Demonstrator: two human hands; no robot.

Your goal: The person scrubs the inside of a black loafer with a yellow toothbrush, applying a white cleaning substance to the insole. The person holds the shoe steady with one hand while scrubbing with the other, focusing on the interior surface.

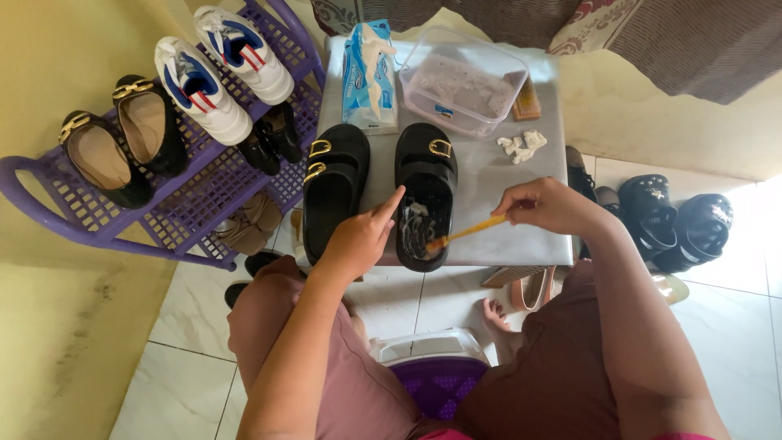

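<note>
The counter (497,175) has bare room on its right side, between the soapy black sandal (425,191) and the right edge, with only a small crumpled tissue (521,147) lying there. At the back, a wipes pack (369,77) and a clear tub (468,81) block the way. The other sandal (334,187) fills the left edge, just beside a purple shoe rack (187,212).
</note>
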